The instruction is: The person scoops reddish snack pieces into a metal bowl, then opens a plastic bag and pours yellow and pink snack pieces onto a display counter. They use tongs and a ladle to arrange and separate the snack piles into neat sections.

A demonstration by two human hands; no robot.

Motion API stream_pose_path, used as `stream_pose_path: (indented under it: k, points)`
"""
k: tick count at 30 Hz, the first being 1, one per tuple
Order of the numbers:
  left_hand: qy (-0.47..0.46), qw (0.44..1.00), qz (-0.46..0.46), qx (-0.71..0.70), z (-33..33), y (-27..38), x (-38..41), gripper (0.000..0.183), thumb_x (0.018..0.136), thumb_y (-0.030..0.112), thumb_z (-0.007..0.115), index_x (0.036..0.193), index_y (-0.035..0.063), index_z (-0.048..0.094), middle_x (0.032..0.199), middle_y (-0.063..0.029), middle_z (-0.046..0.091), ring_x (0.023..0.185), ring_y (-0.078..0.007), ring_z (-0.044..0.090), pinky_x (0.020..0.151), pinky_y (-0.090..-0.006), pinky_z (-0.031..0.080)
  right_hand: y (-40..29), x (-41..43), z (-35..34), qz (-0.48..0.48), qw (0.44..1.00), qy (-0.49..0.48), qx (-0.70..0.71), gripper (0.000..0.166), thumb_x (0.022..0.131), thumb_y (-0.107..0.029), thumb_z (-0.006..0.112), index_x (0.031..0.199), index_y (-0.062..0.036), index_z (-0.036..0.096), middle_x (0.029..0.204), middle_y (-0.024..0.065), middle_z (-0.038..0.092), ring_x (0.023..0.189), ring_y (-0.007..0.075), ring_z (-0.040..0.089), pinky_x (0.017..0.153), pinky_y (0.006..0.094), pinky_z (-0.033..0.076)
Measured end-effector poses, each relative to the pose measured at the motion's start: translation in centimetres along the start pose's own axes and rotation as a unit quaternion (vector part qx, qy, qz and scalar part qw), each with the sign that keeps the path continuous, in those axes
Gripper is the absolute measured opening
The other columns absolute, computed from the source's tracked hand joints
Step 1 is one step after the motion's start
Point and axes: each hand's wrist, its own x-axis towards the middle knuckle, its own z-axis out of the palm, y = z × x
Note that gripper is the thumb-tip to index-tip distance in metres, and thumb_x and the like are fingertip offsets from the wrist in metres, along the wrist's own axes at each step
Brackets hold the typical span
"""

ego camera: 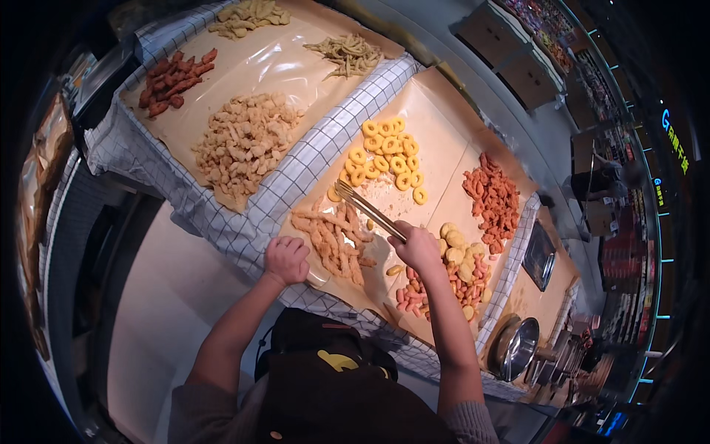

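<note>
My right hand (420, 247) grips a pair of metal tongs (377, 215). The tong tips reach up and left to the lower edge of a pile of yellow ring-shaped fried pieces (390, 145). Below the tips lie breaded fried strips (335, 236) on brown paper (438, 119). My left hand (287, 260) is curled into a fist at the front edge of the counter, against the checked cloth (236, 236); nothing shows in it. Right of my right forearm are round yellow slices (456, 238) and pink and orange pieces (410, 297).
Red fried pieces (493, 200) lie at the back right. Across a raised cloth-covered divider (338, 127) are pale fried chunks (244, 141) and more dark red pieces (175, 80). A steel bowl (518, 347) and a dark tray (538, 255) stand at right. A person (602, 175) is farther off.
</note>
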Motion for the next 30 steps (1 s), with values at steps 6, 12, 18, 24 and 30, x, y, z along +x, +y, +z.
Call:
stream_pose_path:
  k: [6,12,18,24,30]
  points:
    - [0.004,1.0,0.001,-0.006,0.0,0.0,0.1,0.011,0.063,0.021,0.056,0.072,0.0154,0.056,0.083,-0.001,0.055,0.08,-0.0207,0.055,0.076,-0.037,0.042,3.3,3.3,-0.7,0.068,0.996,0.051,0.006,0.029,0.085,-0.036,0.065,0.109,-0.0202,0.065,0.09,0.0173,0.07,0.09,0.0369,0.066,0.079,0.0468,0.052]
    - [0.001,1.0,0.0,0.001,-0.2,0.1,0.3,0.01,0.063,0.021,0.056,0.071,0.0156,0.056,0.083,-0.0013,0.055,0.08,-0.0208,0.056,0.077,-0.0372,0.042,5.9,7.7,-3.2,0.122,0.989,0.077,-0.027,0.031,0.085,-0.037,0.065,0.109,-0.0178,0.067,0.092,0.0158,0.07,0.092,0.0349,0.066,0.081,0.0446,0.051]
    - [0.002,1.0,-0.007,-0.005,-0.2,0.0,0.3,0.011,0.063,0.019,0.055,0.073,0.0153,0.058,0.084,-0.001,0.056,0.08,-0.0216,0.056,0.076,-0.0377,0.042,8.0,9.6,-6.3,0.143,0.985,0.095,-0.027,0.033,0.083,-0.037,0.066,0.108,-0.0157,0.067,0.091,0.0154,0.07,0.093,0.0338,0.066,0.081,0.0442,0.052]
    - [-0.016,1.0,-0.009,-0.003,0.0,0.1,0.5,0.012,0.062,0.021,0.055,0.072,0.0152,0.058,0.086,-0.0011,0.058,0.081,-0.021,0.056,0.077,-0.0377,0.043,7.2,8.8,-8.7,-0.038,0.998,-0.028,0.051,0.041,0.081,-0.035,0.07,0.114,-0.0112,0.068,0.096,0.0187,0.07,0.092,0.0331,0.067,0.085,0.0409,0.052]
    - [-0.029,0.999,-0.021,-0.004,-0.1,0.0,0.4,0.015,0.061,0.022,0.055,0.074,0.015,0.059,0.087,-0.0011,0.058,0.081,-0.0206,0.057,0.077,-0.0378,0.042,4.5,13.3,-9.5,-0.026,0.997,-0.071,-0.029,0.048,0.079,-0.037,0.071,0.12,-0.011,0.066,0.104,0.0202,0.069,0.1,0.033,0.065,0.089,0.0396,0.051]
